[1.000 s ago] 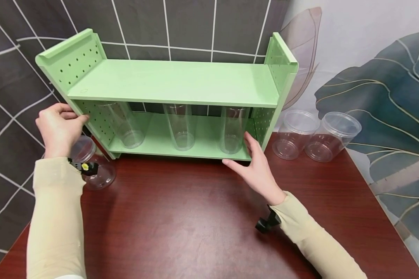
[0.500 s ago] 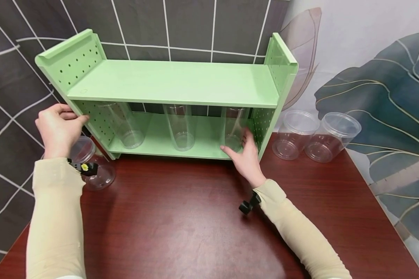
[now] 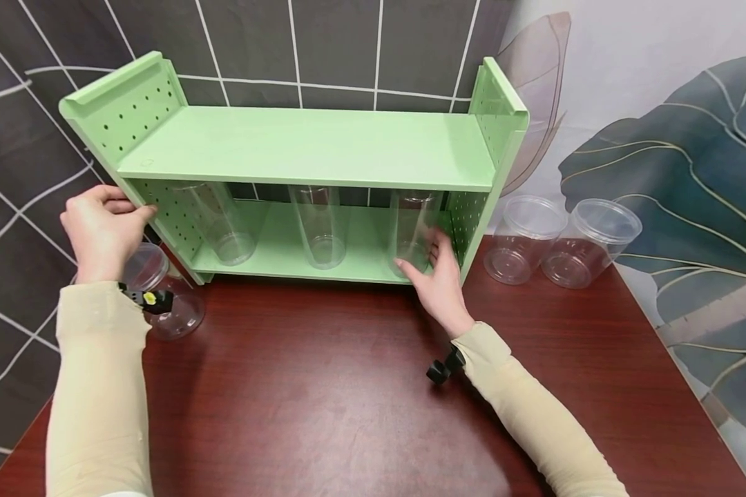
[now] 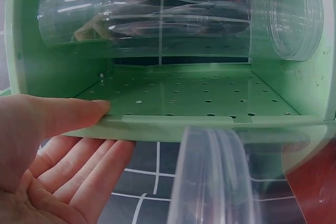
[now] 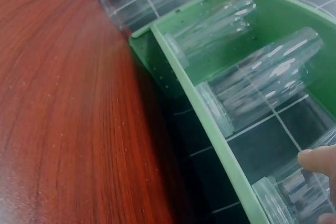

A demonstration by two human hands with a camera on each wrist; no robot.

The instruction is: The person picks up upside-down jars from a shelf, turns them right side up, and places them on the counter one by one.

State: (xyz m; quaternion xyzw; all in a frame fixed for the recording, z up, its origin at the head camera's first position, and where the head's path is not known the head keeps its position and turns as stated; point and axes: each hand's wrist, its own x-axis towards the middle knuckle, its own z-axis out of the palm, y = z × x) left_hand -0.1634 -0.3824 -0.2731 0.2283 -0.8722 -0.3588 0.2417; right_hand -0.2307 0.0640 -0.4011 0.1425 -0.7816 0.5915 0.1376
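Observation:
A light green two-tier shelf (image 3: 311, 141) with perforated side panels stands on the table. Three tall clear jars line its lower tier: a left jar (image 3: 220, 231), a middle jar (image 3: 320, 228) and a right jar (image 3: 410, 221). My left hand (image 3: 104, 231) pinches the front edge of the left side panel (image 4: 178, 127), thumb inside and fingers outside. At the shelf's other end, my right hand (image 3: 440, 286) holds the right jar low down, thumb at its front and fingers on its right side, partly seen through the plastic. In the right wrist view, the thumb (image 5: 317, 160) overlaps that jar.
A shorter clear jar with a lid (image 3: 177, 304) stands left of the shelf, partly behind the left wrist. Two lidded clear jars (image 3: 516, 241) stand side by side right of the shelf. The reddish-brown table (image 3: 311, 386) meets a dark tiled wall behind.
My right hand has moved up and left from in front of the shelf onto the right jar. The left hand has kept its pinch on the side panel.

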